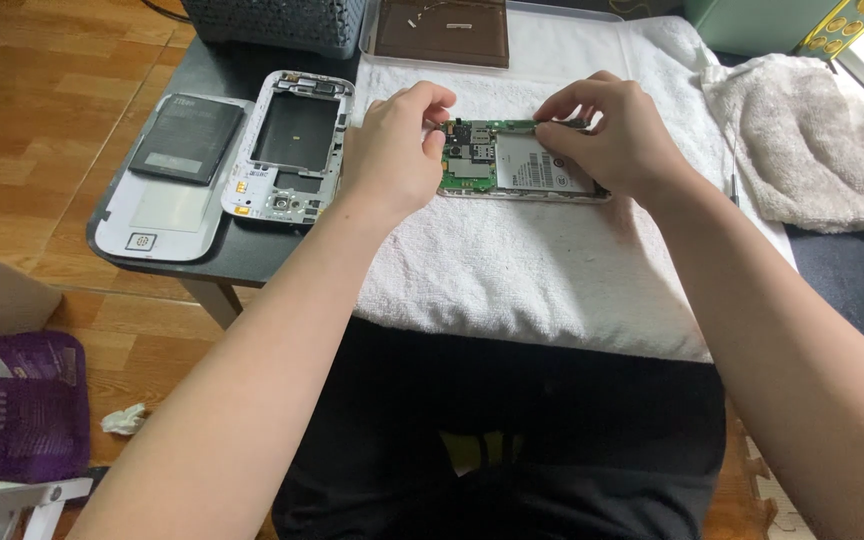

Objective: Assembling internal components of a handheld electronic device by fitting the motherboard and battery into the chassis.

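Observation:
An opened phone body [512,165] with a green circuit board and a silver plate lies on a white towel [522,280]. My left hand [392,150] grips its left end, fingers pinching the upper left corner. At the right end my right hand [612,135] holds the top edge and covers that side. Left of the towel, on the dark table [242,255], lie a white inner phone frame [292,145], a white back cover [157,215] and a black battery [187,140] resting on that cover.
A brown tray [442,35] with small parts sits at the back, beside a dark slotted basket [272,20]. A crumpled beige cloth [812,150] lies at the right. On the wooden floor are a purple packet [17,405] and a paper scrap [124,420].

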